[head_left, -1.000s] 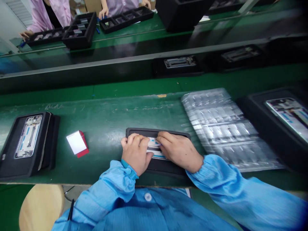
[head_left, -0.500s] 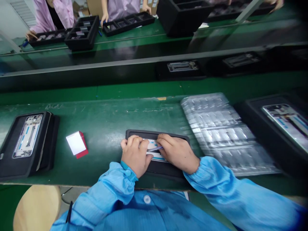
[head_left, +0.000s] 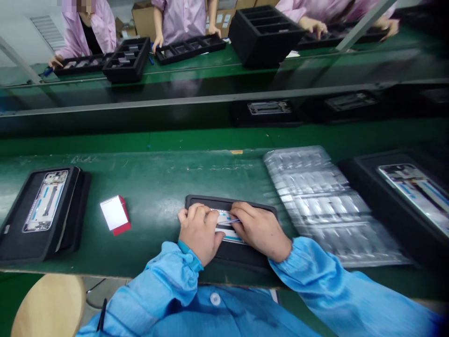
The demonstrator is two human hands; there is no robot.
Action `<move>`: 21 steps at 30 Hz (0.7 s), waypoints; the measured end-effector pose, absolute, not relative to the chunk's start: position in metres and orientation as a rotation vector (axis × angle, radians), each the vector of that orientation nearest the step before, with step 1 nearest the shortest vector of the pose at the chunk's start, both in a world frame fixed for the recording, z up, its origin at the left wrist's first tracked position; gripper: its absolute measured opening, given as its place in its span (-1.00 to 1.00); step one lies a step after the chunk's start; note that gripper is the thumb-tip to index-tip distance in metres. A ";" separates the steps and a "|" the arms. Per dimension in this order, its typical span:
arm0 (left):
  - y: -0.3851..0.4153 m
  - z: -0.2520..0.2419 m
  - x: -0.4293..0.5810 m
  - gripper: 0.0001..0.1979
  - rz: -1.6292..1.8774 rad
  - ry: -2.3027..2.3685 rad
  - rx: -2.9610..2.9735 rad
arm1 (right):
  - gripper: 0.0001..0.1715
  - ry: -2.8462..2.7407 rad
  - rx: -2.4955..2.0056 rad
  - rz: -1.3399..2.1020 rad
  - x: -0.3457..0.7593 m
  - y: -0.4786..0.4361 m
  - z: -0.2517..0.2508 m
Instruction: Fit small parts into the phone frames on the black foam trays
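Your left hand (head_left: 199, 238) and right hand (head_left: 260, 238) curl over a phone frame (head_left: 224, 232) in a black tray (head_left: 242, 257) on the green desk (head_left: 150, 187). Your right fingers (head_left: 242, 214) pinch a thin strip (head_left: 233, 220); left fingers (head_left: 196, 213) clench the frame's edge.

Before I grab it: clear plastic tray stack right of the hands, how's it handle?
The clear plastic trays look thin and light, so probably flex if lifted by a corner. Their glossy layers may slide apart if pushed across the green bench mat.
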State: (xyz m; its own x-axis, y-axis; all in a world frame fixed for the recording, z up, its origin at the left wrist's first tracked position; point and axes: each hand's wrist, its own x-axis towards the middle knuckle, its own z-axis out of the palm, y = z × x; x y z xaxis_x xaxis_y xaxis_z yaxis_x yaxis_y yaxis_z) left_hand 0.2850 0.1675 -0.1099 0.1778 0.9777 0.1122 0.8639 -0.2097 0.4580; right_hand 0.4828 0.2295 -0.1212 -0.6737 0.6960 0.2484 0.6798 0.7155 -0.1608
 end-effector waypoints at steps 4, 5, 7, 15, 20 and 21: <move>0.168 -0.111 0.285 -0.52 0.571 1.764 2.171 | -0.76 -2.643 -1.091 0.054 0.485 0.223 -0.121; 0.168 -0.111 0.285 -0.53 0.576 1.762 2.172 | -0.74 -2.646 -1.105 0.030 0.486 0.220 -0.121; 0.168 -0.111 0.285 -0.54 0.575 1.754 2.177 | -0.70 -2.650 -1.166 -0.026 0.487 0.211 -0.120; 0.167 -0.113 0.283 -0.59 0.558 1.765 2.207 | -0.58 -2.811 -1.337 0.078 0.475 0.205 -0.093; 0.167 -0.115 0.283 -0.60 0.564 1.790 2.219 | -0.53 -2.816 -1.218 0.359 0.481 0.226 -0.075; 0.167 -0.115 0.283 -0.60 0.566 1.795 2.217 | -0.54 -2.726 -1.203 0.431 0.485 0.229 -0.072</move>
